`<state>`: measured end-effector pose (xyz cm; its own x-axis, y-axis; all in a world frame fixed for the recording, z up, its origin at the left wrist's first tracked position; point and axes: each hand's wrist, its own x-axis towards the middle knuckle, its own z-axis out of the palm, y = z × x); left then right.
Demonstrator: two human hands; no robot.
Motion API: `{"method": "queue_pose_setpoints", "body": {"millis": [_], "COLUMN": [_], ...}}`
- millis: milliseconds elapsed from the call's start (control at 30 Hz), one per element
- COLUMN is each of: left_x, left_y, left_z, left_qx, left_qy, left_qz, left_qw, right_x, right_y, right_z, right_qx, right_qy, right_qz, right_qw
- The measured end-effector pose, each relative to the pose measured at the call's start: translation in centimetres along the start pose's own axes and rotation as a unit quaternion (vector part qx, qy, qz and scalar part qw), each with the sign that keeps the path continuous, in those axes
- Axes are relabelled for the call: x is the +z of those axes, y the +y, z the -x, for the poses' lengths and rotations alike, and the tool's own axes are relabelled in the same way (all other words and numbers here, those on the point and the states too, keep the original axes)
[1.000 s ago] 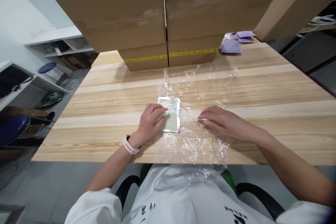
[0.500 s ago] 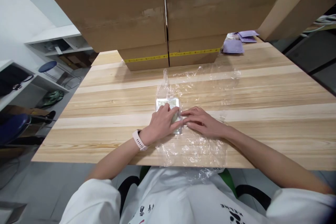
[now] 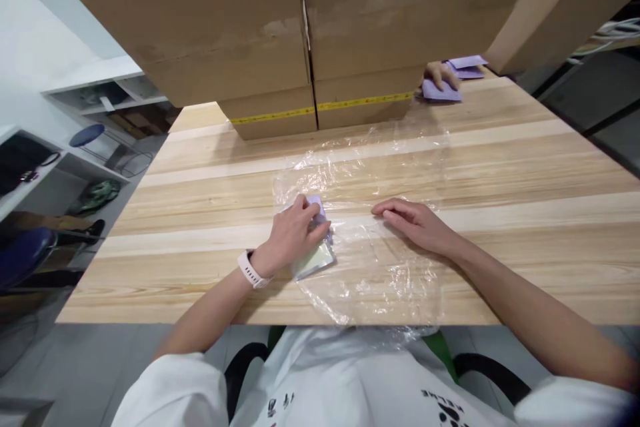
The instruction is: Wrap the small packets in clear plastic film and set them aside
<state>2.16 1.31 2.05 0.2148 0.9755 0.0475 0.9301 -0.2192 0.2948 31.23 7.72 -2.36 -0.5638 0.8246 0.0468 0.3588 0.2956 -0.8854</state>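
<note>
1. At the table's near edge: black chair armrests [image 3: 500, 373]; white printed shirt [image 3: 320, 373].
2. Across the plank-patterned wooden tabletop [image 3: 190, 237]: crinkled clear plastic film [image 3: 370, 280], spread out.
3. Left hand [image 3: 294, 231], fingers bent over one lilac packet [image 3: 315, 201] on a pale-green foil pouch [image 3: 315, 261], mid-table, left side of film; grip cannot be told.
4. Right hand [image 3: 413, 221], fingers loosely extended at film.
5. Beyond: cardboard cartons [image 3: 210, 40], yellow tape [image 3: 273, 116]; further lilac packets [image 3: 445, 95], another person's hand [image 3: 440, 73] on one.
6. Far left: blue-seated stool [image 3: 87, 135]; white shelving [image 3: 95, 80].

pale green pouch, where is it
In the head view, the pale green pouch lies partly under the left hand, toward the left side of the clear plastic film.
</note>
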Motion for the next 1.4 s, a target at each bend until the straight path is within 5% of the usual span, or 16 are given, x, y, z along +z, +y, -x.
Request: {"method": "queue_pose_setpoints", "body": {"millis": [367,567,800,967,1133,1267,1400], "left_x": [-0.4,-0.5,0.2,0.4,0.2,-0.1,-0.4], "left_y": [-2.5,-3.2,-4.1,-4.2,-3.8,-3.5,-4.5], "left_z": [2.8,3.5,3.7,3.7,3.7,3.8,3.9], "left_qx": [-0.004,0.056,0.086,0.077,0.097,0.049,-0.071], "left_qy": [0.023,0.000,-0.019,-0.020,-0.021,0.019,0.130], "left_qz": [0.163,0.286,0.347,0.385,0.366,0.411,0.516], "left_qw": [0.986,0.957,0.934,0.919,0.925,0.910,0.844], "right_x": [-0.3,0.0,4.0,7.0,8.4,8.5,7.7], "right_y": [0.0,-2.2,-5.6,-7.2,-6.9,-5.6,-4.6], "right_z": [-0.2,-1.1,-3.5,-5.9,-7.1,-6.9,-6.1], "right_qx": [-0.022,0.015,0.104,0.230,0.239,0.243,0.221], "right_qy": [-0.019,-0.039,-0.078,-0.045,-0.071,-0.076,-0.060], "right_qz": [-0.006,0.026,-0.094,-0.279,-0.294,-0.327,-0.333], "right_qw": [1.000,0.999,0.987,0.931,0.923,0.910,0.915]}}
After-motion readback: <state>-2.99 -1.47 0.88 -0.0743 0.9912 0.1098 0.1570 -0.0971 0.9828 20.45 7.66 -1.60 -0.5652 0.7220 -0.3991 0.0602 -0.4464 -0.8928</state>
